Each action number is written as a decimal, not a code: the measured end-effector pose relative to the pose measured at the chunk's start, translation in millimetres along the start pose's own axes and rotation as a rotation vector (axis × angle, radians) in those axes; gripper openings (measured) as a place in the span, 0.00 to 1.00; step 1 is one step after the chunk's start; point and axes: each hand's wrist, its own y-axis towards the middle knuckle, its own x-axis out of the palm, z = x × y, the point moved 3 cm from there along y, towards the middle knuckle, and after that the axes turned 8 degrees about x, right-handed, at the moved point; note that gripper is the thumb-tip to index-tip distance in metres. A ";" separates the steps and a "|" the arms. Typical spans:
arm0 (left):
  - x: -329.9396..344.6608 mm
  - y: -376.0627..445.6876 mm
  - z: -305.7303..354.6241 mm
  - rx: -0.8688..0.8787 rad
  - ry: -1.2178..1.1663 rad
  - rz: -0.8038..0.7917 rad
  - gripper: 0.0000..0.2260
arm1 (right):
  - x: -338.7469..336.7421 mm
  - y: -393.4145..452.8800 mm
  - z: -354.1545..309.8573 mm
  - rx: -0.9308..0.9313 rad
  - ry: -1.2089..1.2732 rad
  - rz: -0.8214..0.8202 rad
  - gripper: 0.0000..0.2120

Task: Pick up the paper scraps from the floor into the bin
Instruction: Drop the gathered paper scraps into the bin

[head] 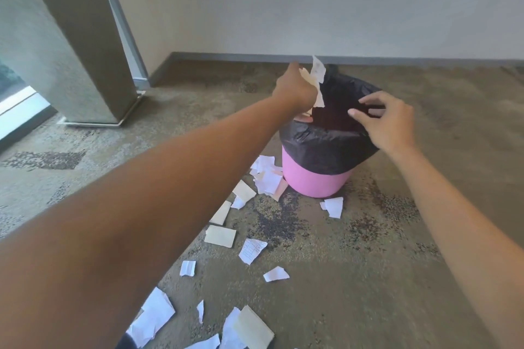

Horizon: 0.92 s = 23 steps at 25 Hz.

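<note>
A pink bin (314,178) with a black bag liner (326,144) stands on the carpet near the wall. My left hand (295,91) is stretched over the bin's left rim and grips a bunch of white paper scraps (317,76) above the opening. My right hand (388,119) hovers over the bin's right rim with its fingers spread and loosely bent, holding nothing. Several white and cream paper scraps (249,252) lie scattered on the floor from the bin's left foot down to the bottom of the view.
A grey pillar (85,45) stands at the left with a glass pane beside it. A pale wall with a dark skirting board (397,59) runs behind the bin. Patterned grey-brown carpet (368,278) covers the floor.
</note>
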 end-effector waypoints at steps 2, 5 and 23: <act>7.5 7.8 0.2 -0.051 -0.010 -0.031 0.17 | -4.2 -5.9 3.9 -0.011 0.066 0.057 0.12; 5.9 14.1 -7.1 -0.032 0.153 -0.020 0.21 | -12.3 -20.5 8.5 -0.029 0.164 0.097 0.08; 26.8 -150.8 -253.3 -0.135 0.816 -0.576 0.32 | 127.5 -112.3 179.9 0.465 -0.390 -0.375 0.42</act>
